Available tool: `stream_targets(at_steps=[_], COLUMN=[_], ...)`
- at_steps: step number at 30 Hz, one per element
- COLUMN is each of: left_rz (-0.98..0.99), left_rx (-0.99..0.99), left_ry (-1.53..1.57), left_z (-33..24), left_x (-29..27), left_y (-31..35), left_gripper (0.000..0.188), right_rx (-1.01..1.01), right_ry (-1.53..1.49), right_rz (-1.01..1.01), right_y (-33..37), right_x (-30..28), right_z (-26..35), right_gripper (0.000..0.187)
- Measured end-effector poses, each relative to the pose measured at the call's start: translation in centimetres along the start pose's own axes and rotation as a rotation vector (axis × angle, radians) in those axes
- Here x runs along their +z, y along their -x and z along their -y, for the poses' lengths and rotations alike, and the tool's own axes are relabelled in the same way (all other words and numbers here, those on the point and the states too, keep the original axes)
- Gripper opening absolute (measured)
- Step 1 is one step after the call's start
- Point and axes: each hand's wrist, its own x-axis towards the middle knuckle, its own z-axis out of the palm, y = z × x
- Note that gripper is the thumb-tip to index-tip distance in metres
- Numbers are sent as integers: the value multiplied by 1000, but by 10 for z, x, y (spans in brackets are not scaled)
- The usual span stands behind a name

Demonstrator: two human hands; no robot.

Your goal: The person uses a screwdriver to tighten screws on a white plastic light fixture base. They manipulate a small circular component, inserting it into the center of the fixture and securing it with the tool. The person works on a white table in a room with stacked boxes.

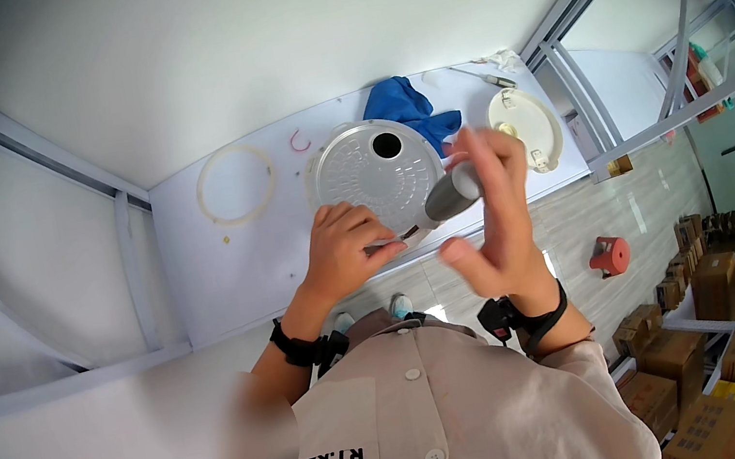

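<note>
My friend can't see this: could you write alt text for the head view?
A person's open right hand and curled left hand are at opposite ends of a grey tool, by a round silver disc. Blue cloth lies behind the disc on a white table.

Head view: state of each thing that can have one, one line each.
Left hand: curled, pinching at the narrow end of the grey tool
Right hand: open, thumb spread, by the tool's handle
Grey tool: tilted, handle toward the right hand
Silver disc: lying flat
Blue cloth: crumpled
Cream ring: lying flat
Cream lid: lying flat
Red stool: upright
Cardboard boxes: stacked
</note>
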Motion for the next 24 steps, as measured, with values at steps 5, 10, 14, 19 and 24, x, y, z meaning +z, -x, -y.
stream_targets(at_steps=[5,10,14,19,24], left_rz=[20,7,14,6,3], left_rx=[-10,5,-11,8,1], left_ry=[-18,-16,0,-25,3], left_z=[0,1,1,2,4], left_x=[-1,-1,0,0,1], left_y=[0,0,1,1,1], left_gripper=[19,19,19,20,20], right_rx=[70,-61,30,-194,-69], right_ry=[-149,208,-134,173,93], right_rz=[25,-77,-34,-238,-18], right_y=[1,9,4,13,8], right_x=[2,8,13,16,7], right_z=[-6,2,-3,-18,-4], right_gripper=[69,62,65,83,84])
